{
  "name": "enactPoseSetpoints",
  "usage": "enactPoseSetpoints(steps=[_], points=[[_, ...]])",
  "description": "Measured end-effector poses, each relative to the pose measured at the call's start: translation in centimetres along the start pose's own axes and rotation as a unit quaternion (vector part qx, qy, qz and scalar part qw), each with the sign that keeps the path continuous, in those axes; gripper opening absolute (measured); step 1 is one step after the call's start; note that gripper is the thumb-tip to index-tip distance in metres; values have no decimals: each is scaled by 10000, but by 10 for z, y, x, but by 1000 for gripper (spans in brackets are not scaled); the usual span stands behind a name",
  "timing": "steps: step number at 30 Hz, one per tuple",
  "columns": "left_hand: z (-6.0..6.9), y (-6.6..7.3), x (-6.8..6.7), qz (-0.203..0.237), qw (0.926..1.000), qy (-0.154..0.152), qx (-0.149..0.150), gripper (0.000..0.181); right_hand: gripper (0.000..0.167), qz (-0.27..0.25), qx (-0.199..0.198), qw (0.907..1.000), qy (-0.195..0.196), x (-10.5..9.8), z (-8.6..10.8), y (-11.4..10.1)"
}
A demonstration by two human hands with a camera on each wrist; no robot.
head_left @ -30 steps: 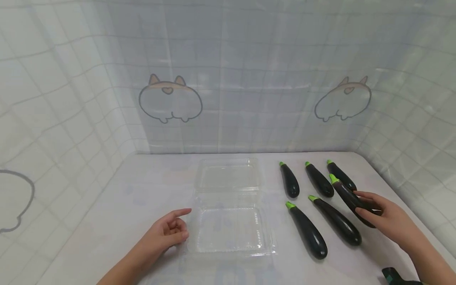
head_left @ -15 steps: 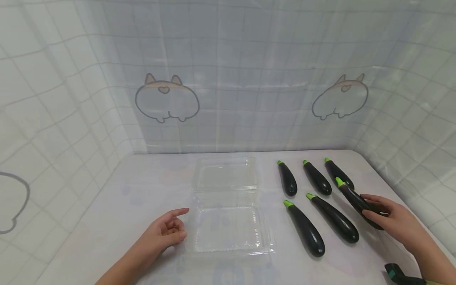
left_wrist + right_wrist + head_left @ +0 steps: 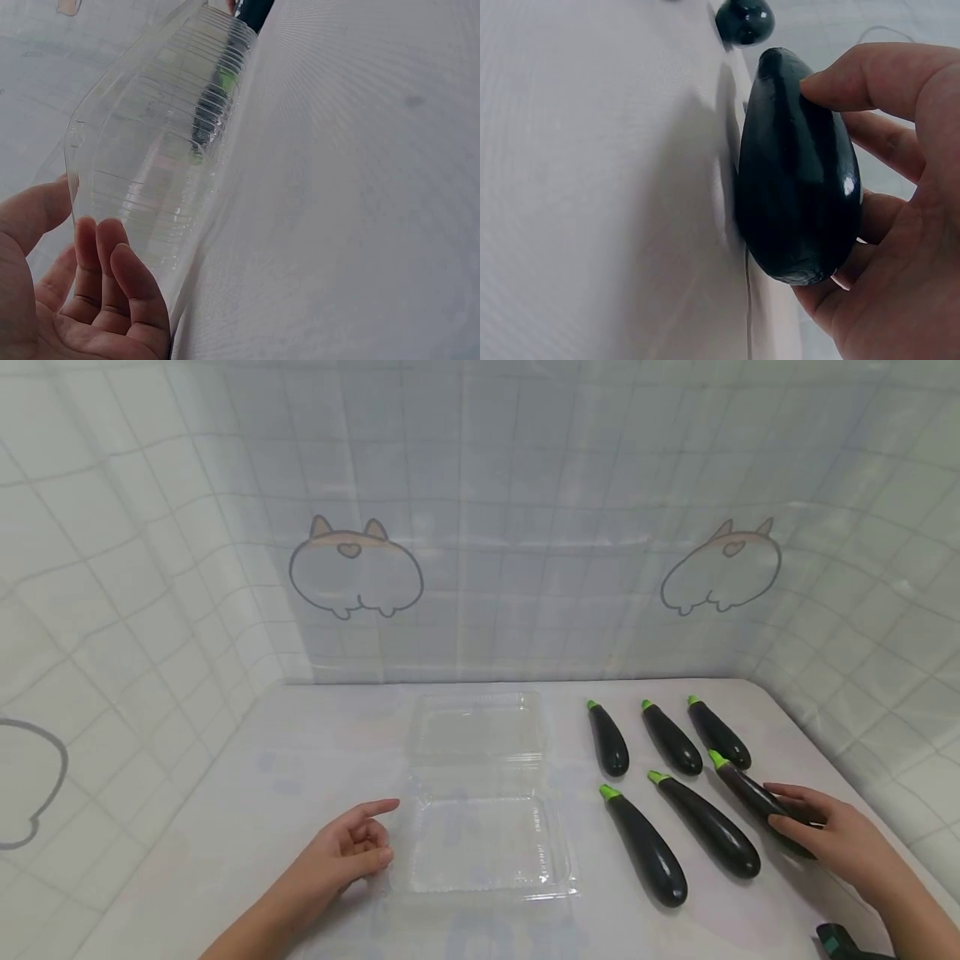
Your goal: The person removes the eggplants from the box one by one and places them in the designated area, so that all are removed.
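At the right, my right hand [image 3: 840, 839] grips a glossy black eggplant [image 3: 753, 793] with a bright green stem end. Thumb and fingers lie on either side of its thick end, which fills the middle of the right wrist view as a dark body [image 3: 799, 180], at or close to the tabletop. A clear plastic clamshell box [image 3: 487, 893] lies unfolded mid-table. Beside its left edge is my left hand [image 3: 341, 847], index finger extended and the others loosely curled. In the left wrist view, fingertips of that hand [image 3: 112, 300] touch or nearly touch the box's edge [image 3: 71, 142].
Several more eggplants lie in two rows right of the box, among them a front one [image 3: 645, 852] and a back-right one [image 3: 718, 731]. A dark green-and-black object [image 3: 840, 942] is at the bottom right edge. A white gridded curtain [image 3: 480, 527] surrounds the table.
My right hand has moved slightly rightward and toward me, bringing the gripped eggplant down beside the front row, its stem end shifting off the back-right eggplant. The left hand stays put.
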State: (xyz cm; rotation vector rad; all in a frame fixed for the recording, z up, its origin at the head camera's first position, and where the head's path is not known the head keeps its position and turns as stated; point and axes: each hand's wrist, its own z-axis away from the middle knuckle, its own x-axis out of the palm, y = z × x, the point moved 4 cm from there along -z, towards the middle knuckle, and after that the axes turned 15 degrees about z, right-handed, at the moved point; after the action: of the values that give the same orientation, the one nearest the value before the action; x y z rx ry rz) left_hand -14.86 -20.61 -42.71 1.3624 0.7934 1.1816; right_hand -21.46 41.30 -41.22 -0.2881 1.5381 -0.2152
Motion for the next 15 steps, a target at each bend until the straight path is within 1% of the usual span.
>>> enactPoseSetpoints(steps=[7,11,13,15], points=[[1,0,-1,14,10000,45,-26,65,60,222,-36,9997,100,0,0,-2],[1,0,-1,-11,10000,48,-27,64,58,294,-3,9996,54,0,0,-4],[0,0,-1,-21,10000,-17,21,64,59,285,26,9996,-7,1,0,-3],[0,-1,-1,-1,10000,-19,9,64,59,316,64,9995,-26,2,1,-3]])
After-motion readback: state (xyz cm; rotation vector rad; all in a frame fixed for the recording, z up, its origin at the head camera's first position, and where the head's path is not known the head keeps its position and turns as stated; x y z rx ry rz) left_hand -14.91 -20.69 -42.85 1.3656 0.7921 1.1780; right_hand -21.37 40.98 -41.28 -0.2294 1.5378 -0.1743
